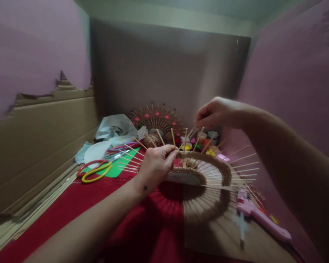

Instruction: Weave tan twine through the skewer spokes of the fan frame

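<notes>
A half-round fan of thin wooden sticks (pixel 226 166) stands upright, with a brown twine band woven between its sticks along the right side. At its base is a grey half-disc (pixel 185 178) edged in brown. My left hand (pixel 159 160) pinches the fan near its upper middle, thumb and forefinger pressed together at the end of the woven band. Above the fan's right half my right hand (pixel 212 112) is raised, wrist bent and fingers curled downward. Whatever it may hold is too blurred to see. Behind the fan lies a ball of twine (pixel 152 140).
Scissors (pixel 97 171) with red and yellow handles rest on green sheets (pixel 123 164) at left. A pink glue gun (pixel 263 215) lies at right on a brown board (pixel 208 233). A flower-decorated stick fan (pixel 156 118) stands at the back. Cardboard (pixel 44 135) lines the left wall.
</notes>
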### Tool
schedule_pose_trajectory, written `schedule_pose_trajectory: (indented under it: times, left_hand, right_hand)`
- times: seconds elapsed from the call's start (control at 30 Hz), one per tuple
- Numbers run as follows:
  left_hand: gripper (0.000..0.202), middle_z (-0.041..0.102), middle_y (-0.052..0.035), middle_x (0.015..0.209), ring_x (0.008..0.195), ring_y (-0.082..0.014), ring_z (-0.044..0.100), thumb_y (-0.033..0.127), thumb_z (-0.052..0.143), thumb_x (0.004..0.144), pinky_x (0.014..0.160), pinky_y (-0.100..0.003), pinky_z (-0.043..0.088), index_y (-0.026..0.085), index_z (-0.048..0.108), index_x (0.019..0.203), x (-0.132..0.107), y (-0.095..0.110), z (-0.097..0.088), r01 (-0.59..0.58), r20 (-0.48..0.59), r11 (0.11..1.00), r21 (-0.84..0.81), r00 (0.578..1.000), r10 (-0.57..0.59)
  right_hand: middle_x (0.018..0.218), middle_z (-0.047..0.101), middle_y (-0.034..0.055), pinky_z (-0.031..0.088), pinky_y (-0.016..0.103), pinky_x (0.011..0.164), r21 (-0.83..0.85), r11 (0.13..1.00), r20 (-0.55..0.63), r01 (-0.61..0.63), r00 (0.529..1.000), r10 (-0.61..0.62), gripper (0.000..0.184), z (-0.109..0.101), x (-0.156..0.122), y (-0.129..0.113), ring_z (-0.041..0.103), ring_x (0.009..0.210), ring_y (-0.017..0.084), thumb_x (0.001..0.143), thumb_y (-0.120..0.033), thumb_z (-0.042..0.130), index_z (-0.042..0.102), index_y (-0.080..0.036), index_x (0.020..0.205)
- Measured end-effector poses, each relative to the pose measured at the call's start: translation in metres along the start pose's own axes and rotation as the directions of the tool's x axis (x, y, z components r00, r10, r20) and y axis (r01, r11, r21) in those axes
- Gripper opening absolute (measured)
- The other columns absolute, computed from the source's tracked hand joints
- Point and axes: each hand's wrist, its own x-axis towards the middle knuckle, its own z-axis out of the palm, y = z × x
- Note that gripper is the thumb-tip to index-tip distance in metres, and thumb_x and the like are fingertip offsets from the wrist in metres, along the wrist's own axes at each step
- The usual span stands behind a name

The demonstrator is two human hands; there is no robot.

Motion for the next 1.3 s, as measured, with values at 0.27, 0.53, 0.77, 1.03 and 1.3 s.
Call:
schedule_pose_trajectory:
  times: [0.27,0.53,0.77,1.03,1.3]
  left_hand:
    - [0.025,0.062,0.0001,0.051,0.044,-0.0106,0.054,0.028,0.047,0.084,0.042,-0.019,0.037,0.017,0.069,0.082,-0.001,-0.001,0.002,0.017,0.002,0.999,-0.045,1.000,-0.016]
    - [0.025,0.061,-0.0001,0.055,0.050,-0.0105,0.054,0.028,0.047,0.084,0.048,-0.019,0.040,0.016,0.069,0.081,-0.004,-0.004,0.000,0.013,-0.010,0.998,-0.065,1.000,-0.013]
    - [0.025,0.063,-0.0007,0.058,0.049,-0.0105,0.053,0.030,0.048,0.084,0.048,-0.019,0.040,0.016,0.069,0.083,-0.005,-0.008,0.000,0.027,-0.024,0.996,-0.089,0.999,-0.030]
    - [0.025,0.059,0.0012,0.054,0.048,-0.0095,0.052,0.033,0.048,0.085,0.046,-0.018,0.040,0.017,0.068,0.084,-0.003,-0.012,0.002,0.045,-0.022,0.988,-0.145,0.999,-0.048]
    - [0.026,0.060,0.0010,0.056,0.049,-0.0104,0.054,0.034,0.046,0.087,0.046,-0.019,0.041,0.017,0.066,0.089,0.000,-0.014,0.008,0.032,-0.020,0.989,-0.146,0.999,-0.035]
  right_hand:
    - [0.049,0.048,-0.0049,0.031,0.020,0.044,-0.080,0.969,-0.103,0.233,0.965,-0.241,0.011,0.009,-0.010,-0.057,0.040,0.045,0.006,0.070,-0.025,0.060,0.061,-0.016,0.063]
    - [0.058,0.054,-0.0026,0.039,0.025,0.053,-0.055,0.993,-0.015,0.104,0.994,-0.105,0.019,-0.006,-0.015,-0.032,0.050,0.056,0.011,0.073,-0.036,0.060,0.062,-0.019,0.065]
    - [0.061,0.061,-0.0003,0.044,0.027,0.058,0.051,0.999,0.118,-0.010,0.993,0.004,0.017,0.000,-0.003,-0.001,0.055,0.058,0.013,0.074,-0.034,0.059,0.065,-0.021,0.064]
    - [0.086,0.071,0.0038,0.049,0.029,0.076,0.234,0.960,0.339,-0.155,0.938,0.069,0.017,0.005,-0.022,0.020,0.064,0.082,0.018,0.071,-0.025,0.063,0.070,-0.017,0.084]
    - [0.092,0.070,0.0069,0.049,0.029,0.080,0.325,0.925,0.457,-0.198,0.889,0.030,0.029,0.019,-0.026,0.043,0.064,0.087,0.019,0.069,-0.027,0.068,0.070,-0.013,0.094]
